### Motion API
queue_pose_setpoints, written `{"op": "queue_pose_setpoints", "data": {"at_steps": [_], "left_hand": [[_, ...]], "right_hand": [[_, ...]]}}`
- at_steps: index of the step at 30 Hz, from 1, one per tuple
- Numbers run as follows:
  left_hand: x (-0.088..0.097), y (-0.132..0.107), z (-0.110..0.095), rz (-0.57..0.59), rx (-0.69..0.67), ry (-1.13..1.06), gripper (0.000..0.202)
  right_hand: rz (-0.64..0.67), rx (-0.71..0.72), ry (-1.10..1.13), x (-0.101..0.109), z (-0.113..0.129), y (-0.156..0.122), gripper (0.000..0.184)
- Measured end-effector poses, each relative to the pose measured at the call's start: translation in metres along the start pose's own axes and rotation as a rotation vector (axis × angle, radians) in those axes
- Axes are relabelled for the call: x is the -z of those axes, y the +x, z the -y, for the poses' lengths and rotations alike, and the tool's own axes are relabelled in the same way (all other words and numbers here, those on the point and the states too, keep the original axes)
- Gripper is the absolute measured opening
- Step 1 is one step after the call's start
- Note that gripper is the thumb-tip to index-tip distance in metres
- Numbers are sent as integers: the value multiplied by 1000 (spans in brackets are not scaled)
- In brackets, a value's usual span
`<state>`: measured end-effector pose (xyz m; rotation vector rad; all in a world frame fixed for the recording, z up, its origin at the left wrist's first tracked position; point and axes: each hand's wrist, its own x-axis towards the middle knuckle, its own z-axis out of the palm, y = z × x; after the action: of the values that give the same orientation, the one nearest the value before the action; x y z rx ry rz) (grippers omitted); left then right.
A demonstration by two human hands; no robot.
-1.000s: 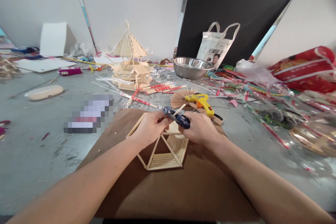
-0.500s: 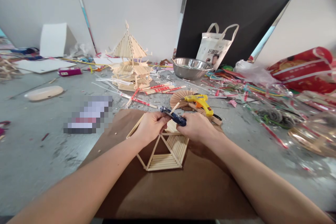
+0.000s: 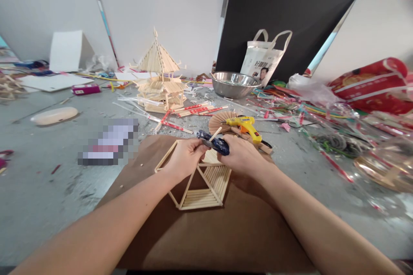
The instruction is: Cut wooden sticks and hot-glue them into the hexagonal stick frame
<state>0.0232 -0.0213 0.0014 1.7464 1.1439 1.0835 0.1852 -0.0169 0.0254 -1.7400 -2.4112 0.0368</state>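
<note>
My left hand (image 3: 184,159) is closed in a pinch on a thin wooden stick (image 3: 215,134) that pokes up to the right. Dark blue-handled cutters (image 3: 215,143) are gripped in my right hand (image 3: 242,156), their jaws at the stick. Both hands hover over a hexagonal frame of wooden sticks (image 3: 200,184), partly filled with slats, lying on a brown sheet (image 3: 206,232).
A yellow glue gun (image 3: 247,125) lies just beyond my right hand beside a stick fan. A stick pagoda model (image 3: 159,77), red-wrapped sticks, a steel bowl (image 3: 235,84), a white tote bag (image 3: 265,58) and coloured clutter at right crowd the grey floor.
Both hands with the stick and cutters stayed almost in place; the cutters shifted slightly along the stick. The view tilted a little.
</note>
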Motion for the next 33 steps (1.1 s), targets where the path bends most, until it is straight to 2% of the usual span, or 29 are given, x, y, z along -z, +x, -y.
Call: {"op": "queue_pose_setpoints", "data": {"at_steps": [4, 8, 11, 14, 17, 21, 23, 26, 29, 33], "left_hand": [[0, -3, -5, 134, -35, -96, 30], [-1, -4, -5, 233, 29, -242, 36], [0, -3, -1, 286, 82, -352, 37], [3, -3, 2, 291, 91, -351, 33], [7, -3, 1, 238, 89, -259, 30], [8, -2, 2, 108, 58, -84, 31], [8, -2, 4, 86, 23, -7, 30], [7, -1, 6, 90, -13, 52, 30], [7, -2, 5, 103, -27, 97, 30], [9, -2, 1, 94, -64, 197, 28]], "right_hand": [[-43, 149, 112, -2, -6, -3, 22], [-58, 279, 166, -1, -10, -5, 27], [-84, 331, 125, 1, -9, -8, 35], [-101, 239, 38, 3, -9, -9, 35], [-70, 35, -28, 6, -12, -9, 35], [-14, -167, -77, 11, -20, -7, 54], [13, -228, -116, 11, -24, -7, 65], [68, -299, -175, 4, -28, -4, 75], [99, -331, -195, -11, -32, 2, 76], [22, -286, -217, -23, -36, 8, 70]]}}
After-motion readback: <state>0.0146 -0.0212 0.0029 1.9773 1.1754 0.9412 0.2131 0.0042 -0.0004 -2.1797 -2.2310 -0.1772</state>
